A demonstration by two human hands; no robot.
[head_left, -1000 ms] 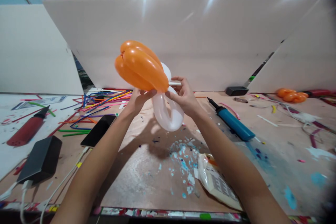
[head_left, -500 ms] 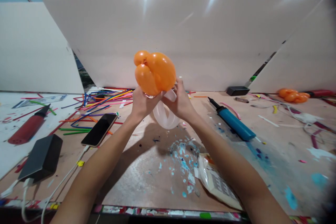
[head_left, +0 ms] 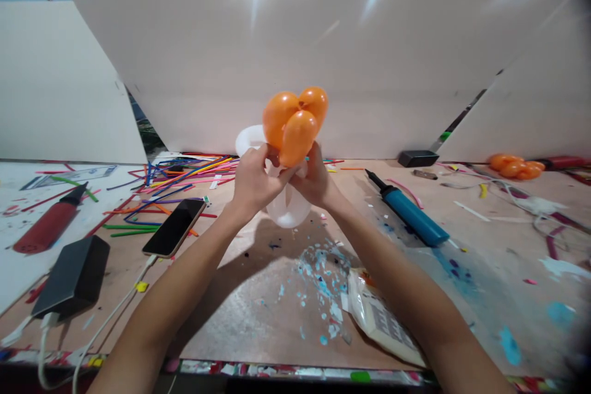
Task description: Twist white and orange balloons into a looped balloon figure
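Note:
An orange balloon cluster (head_left: 298, 132) of several rounded bubbles is held up over the middle of the table. White translucent balloon loops (head_left: 289, 206) hang below it, and another white loop shows to its left. My left hand (head_left: 256, 175) grips the lower left of the joined balloons, its thumb against the orange part. On the right side, my right hand (head_left: 314, 177) is closed round the base where orange and white meet. The join itself is hidden behind the fingers.
Uninflated balloons (head_left: 198, 172) lie behind a phone (head_left: 175, 228) at the left, near a black box (head_left: 74, 277) and red pump (head_left: 50, 221). At the right are a blue pump (head_left: 415, 215), a plastic packet (head_left: 383, 320) and another orange balloon shape (head_left: 516, 166). White boards (head_left: 295, 68) stand behind.
The orange cluster has turned and shifted right in my hands. A white loop now shows at its left, and my fingers have changed their hold slightly.

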